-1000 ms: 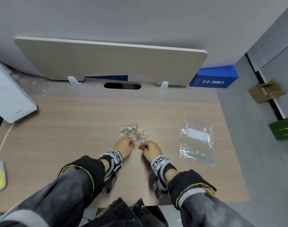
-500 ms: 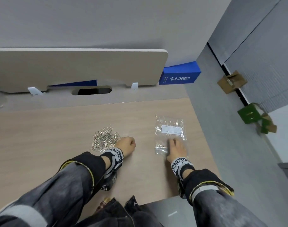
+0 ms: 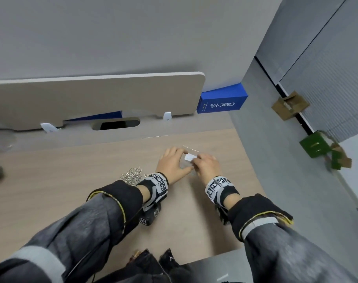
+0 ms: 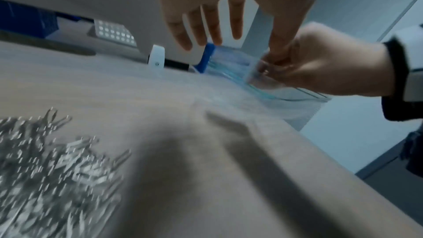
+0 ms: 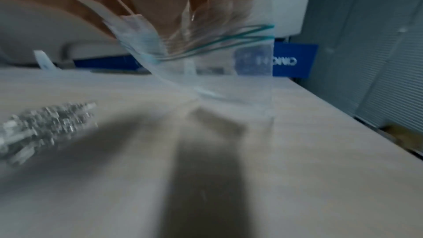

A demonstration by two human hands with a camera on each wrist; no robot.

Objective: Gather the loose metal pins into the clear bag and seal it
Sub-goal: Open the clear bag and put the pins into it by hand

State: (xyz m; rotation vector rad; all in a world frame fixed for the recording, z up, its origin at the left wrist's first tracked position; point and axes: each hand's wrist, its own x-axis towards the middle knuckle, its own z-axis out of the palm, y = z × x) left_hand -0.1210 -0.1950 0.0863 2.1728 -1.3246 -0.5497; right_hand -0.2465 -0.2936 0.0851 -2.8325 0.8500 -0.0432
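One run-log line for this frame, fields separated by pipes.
stage: bag pickup | right hand: pinches clear zip bag | left hand: fingers at bag | loose metal pins: heaped on wooden desk

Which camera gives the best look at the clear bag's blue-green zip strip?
The right wrist view: the zip strip crosses the clear bag up close. The left wrist view shows it smaller, below the right hand. In the head view, hands hide it.
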